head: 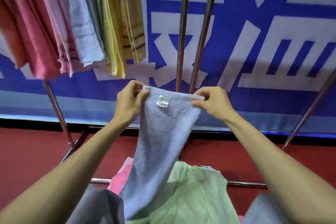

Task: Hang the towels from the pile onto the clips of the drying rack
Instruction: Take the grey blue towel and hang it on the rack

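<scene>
A pale blue towel [160,143] with a small white label hangs lengthwise in front of me. My left hand [130,102] pinches its top left corner and my right hand [211,104] pinches its top right corner, stretching the upper edge flat. Its lower end trails onto the pile [190,192], where a light green towel lies on top with pink ones beneath. Several towels hang from the drying rack at the upper left: a pink towel [34,38], a white-blue towel [85,29] and a yellow towel [116,27]. The clips are out of view.
Two metal poles [183,29] of the rack rise in the middle, and slanted rack legs [58,112] stand left and right on the red floor [27,152]. A blue and white banner [272,23] covers the wall behind.
</scene>
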Action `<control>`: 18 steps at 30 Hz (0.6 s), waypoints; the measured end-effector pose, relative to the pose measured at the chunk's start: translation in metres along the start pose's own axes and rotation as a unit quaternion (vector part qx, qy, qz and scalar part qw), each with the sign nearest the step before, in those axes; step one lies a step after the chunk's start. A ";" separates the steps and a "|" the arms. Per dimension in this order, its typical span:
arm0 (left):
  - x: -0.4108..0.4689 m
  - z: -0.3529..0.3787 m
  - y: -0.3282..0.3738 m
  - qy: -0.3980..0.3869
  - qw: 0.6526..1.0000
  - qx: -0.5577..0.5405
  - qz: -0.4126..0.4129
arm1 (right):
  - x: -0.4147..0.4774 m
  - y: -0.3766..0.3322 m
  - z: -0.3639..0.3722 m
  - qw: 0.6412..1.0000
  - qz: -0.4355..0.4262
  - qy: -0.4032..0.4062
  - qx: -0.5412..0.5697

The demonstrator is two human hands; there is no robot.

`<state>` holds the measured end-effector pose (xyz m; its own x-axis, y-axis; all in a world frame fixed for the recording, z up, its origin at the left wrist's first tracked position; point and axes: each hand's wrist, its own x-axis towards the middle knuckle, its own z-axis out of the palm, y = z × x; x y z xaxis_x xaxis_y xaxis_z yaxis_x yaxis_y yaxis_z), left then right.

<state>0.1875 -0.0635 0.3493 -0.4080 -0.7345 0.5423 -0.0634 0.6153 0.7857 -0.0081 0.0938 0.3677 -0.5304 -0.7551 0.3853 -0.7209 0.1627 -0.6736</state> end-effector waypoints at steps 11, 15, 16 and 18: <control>0.079 -0.087 0.122 0.046 0.992 -0.012 0.119 | 0.039 -0.145 -0.083 0.970 -0.066 0.216 0.094; 0.098 -0.113 0.183 0.055 0.983 -0.002 0.173 | 0.048 -0.189 -0.113 0.949 -0.069 0.275 0.136; 0.100 -0.118 0.200 0.069 0.977 -0.006 0.201 | 0.049 -0.199 -0.123 0.940 -0.076 0.301 0.139; 0.102 -0.125 0.229 0.098 0.962 -0.005 0.254 | 0.047 -0.219 -0.145 0.917 -0.100 0.354 0.154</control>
<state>0.2449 -0.0334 0.6212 -0.2042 -0.3810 0.9017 0.1070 0.9069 0.4075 0.0603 0.1142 0.6251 -0.6367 -0.1317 0.7597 -0.7326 -0.2039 -0.6494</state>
